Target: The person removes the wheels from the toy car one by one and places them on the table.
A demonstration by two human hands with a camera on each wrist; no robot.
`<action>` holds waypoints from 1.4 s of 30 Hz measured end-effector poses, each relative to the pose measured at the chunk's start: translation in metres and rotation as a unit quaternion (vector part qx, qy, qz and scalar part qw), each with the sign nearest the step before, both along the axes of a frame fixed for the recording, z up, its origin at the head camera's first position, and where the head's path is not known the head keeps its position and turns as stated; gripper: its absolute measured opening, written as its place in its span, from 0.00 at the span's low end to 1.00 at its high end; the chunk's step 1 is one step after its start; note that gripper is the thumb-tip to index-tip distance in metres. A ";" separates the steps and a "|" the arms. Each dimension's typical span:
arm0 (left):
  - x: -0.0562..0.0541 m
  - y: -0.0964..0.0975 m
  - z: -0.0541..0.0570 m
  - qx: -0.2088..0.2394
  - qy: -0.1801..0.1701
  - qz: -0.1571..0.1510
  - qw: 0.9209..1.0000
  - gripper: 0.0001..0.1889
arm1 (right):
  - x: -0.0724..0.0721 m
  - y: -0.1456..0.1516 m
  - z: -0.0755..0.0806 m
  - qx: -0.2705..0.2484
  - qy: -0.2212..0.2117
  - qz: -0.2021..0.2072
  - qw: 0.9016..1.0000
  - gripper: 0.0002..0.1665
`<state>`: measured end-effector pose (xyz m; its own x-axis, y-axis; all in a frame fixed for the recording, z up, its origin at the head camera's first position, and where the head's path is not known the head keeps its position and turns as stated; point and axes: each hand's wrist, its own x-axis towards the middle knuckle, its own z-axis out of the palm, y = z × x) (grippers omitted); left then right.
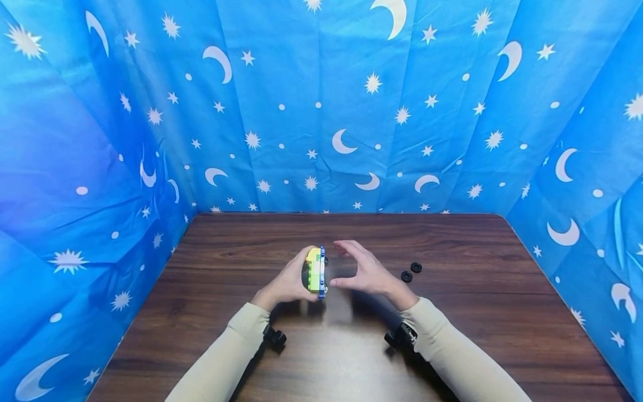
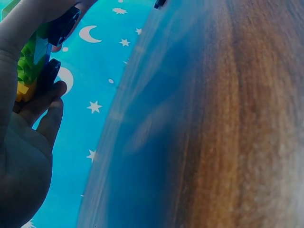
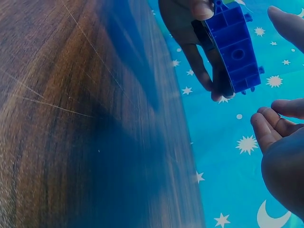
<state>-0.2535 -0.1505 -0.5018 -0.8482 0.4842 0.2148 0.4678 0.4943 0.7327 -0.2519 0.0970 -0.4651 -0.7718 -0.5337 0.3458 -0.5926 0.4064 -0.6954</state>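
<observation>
My left hand grips a toy car made of building bricks, lifted above the table and tipped on its side. Lime-green and yellow bricks sit on its blue base, whose underside faces the right hand. Black wheels show along one side, by the left fingers; bare blue pegs stick out of the other side. My right hand, thumb and fingers spread apart, is just right of the car, not touching it and holding nothing.
Two loose black wheels lie on the dark wooden table, right of the right hand. A blue cloth with moons and stars surrounds the table's back and sides. Black wrist cameras hang under both sleeves.
</observation>
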 end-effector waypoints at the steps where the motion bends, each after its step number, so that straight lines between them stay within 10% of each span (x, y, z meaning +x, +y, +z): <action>1: 0.000 0.000 0.000 0.000 0.000 -0.001 1.000 0.61 | 0.000 0.000 0.000 0.000 -0.004 0.001 1.000 0.52; 42: 0.001 0.005 0.004 0.013 -0.003 -0.028 1.000 0.58 | -0.007 -0.016 -0.007 -0.003 0.012 0.028 1.000 0.53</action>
<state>-0.2526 -0.1456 -0.4980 -0.8213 0.5253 0.2226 0.4895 0.4485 0.7478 -0.2592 0.0810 -0.4716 -0.7320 -0.5740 0.3671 -0.6312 0.3684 -0.6826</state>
